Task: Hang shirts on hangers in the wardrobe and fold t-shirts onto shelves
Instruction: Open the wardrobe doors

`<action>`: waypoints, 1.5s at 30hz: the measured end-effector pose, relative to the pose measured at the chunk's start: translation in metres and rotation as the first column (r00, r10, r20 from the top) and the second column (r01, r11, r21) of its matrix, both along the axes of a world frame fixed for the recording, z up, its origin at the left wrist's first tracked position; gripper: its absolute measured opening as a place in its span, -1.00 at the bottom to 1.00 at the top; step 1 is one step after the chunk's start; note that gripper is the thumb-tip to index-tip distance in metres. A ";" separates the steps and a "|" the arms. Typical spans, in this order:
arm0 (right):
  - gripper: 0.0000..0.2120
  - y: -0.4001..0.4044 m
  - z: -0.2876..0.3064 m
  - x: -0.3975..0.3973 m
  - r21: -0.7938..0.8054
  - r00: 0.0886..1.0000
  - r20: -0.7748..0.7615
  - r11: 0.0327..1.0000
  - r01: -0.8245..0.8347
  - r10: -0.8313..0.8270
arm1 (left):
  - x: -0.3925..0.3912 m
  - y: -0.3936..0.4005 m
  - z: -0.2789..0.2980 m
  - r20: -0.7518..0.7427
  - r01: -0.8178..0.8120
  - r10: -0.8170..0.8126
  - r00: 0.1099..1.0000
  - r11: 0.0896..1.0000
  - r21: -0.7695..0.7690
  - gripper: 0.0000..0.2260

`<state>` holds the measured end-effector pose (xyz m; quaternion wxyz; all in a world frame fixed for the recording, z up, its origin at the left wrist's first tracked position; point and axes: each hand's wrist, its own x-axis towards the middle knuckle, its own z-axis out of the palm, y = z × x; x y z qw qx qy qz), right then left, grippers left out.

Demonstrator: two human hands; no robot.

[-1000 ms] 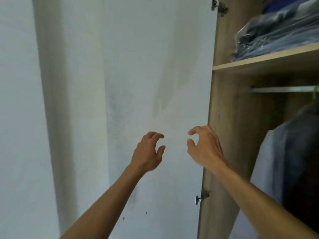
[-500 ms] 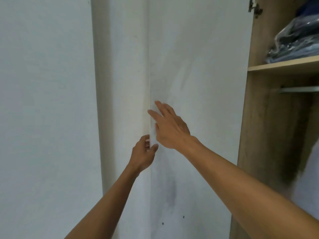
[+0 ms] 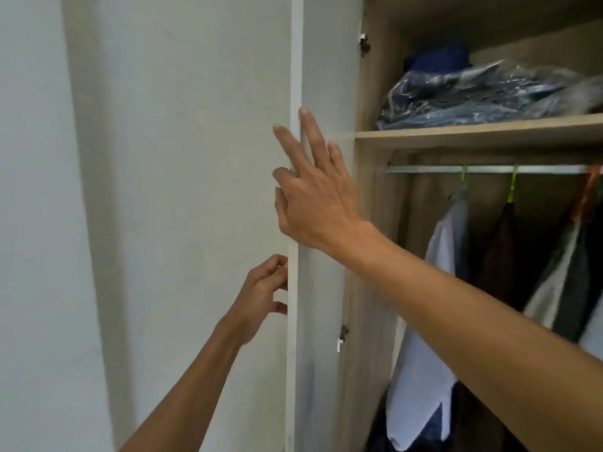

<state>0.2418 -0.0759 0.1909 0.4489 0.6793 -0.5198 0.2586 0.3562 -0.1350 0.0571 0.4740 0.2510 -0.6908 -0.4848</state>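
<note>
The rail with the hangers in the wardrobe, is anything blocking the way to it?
The white door stands edge-on, swung out from the opening, with both hands on its edge: right hand above, left hand below. Nothing visible blocks the rail. Hanging shirts fill the space beneath it.

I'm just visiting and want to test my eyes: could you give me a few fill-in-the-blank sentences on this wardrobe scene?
1. Both hands are at the edge of the white wardrobe ____.
2. The bagged clothes lie on the ____, above the rail.
3. The right hand has its fingers ____.

Missing words: door; shelf; spread
</note>
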 end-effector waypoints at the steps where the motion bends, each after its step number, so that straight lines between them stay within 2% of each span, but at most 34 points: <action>1: -0.81 0.008 0.002 -0.011 -0.026 0.999 0.009 0.999 0.033 -0.033 | -0.014 0.001 0.000 0.001 0.050 -0.050 0.999 0.999 -0.016 -0.79; 3: -0.81 0.027 0.007 -0.039 -0.068 0.993 0.016 0.990 0.121 -0.120 | -0.050 0.004 0.001 0.004 0.145 -0.145 0.989 0.988 -0.059 -0.79; 5: -0.80 0.045 0.009 -0.067 -0.095 0.979 0.007 0.974 0.205 -0.206 | -0.084 0.005 -0.003 0.011 0.147 -0.147 0.989 0.980 -0.137 -0.69; 8: -0.73 0.070 0.009 -0.111 -0.098 0.926 -0.044 0.924 0.370 -0.376 | -0.133 0.010 -0.007 0.008 0.082 -0.083 0.997 0.957 -0.278 -0.39; 10: -0.69 0.085 0.009 -0.141 -0.090 0.874 -0.085 0.877 0.471 -0.478 | -0.169 0.016 -0.008 0.064 0.072 -0.052 0.997 0.927 -0.369 -0.25; 13: -0.62 0.098 0.005 -0.177 -0.086 0.827 -0.102 0.833 0.547 -0.553 | -0.206 0.017 -0.007 0.154 0.041 0.047 0.987 0.852 -0.522 -0.16; 15: -0.54 0.104 0.003 -0.200 -0.055 0.799 -0.112 0.807 0.588 -0.590 | -0.229 0.013 -0.004 0.206 0.070 0.059 0.977 0.822 -0.565 -0.07; 18: -0.46 0.108 0.004 -0.233 0.008 0.760 -0.116 0.764 0.645 -0.640 | -0.262 0.004 0.001 0.263 0.094 0.103 0.959 0.762 -0.640 -0.04; 21: -0.43 0.105 0.005 -0.264 0.045 0.726 -0.104 0.726 0.687 -0.680 | -0.290 -0.004 0.009 0.312 0.101 0.151 0.938 0.742 -0.663 0.00; 27: -0.41 0.093 0.005 -0.311 0.123 0.678 -0.097 0.667 0.735 -0.729 | -0.334 -0.005 0.015 0.395 0.092 0.211 0.894 0.778 -0.622 -0.02; 39: -0.28 0.077 0.007 -0.355 0.219 0.663 -0.105 0.633 0.743 -0.741 | -0.379 -0.013 0.011 0.383 0.018 0.296 0.875 0.771 -0.637 0.01; 43: -0.33 0.081 0.009 -0.341 0.262 0.667 -0.083 0.630 0.731 -0.740 | -0.378 -0.015 0.012 0.364 -0.002 0.314 0.877 0.760 -0.650 0.01; 45: -0.38 0.093 0.005 -0.329 0.298 0.671 -0.023 0.635 0.712 -0.741 | -0.377 -0.008 0.012 0.317 -0.043 0.316 0.894 0.765 -0.642 -0.01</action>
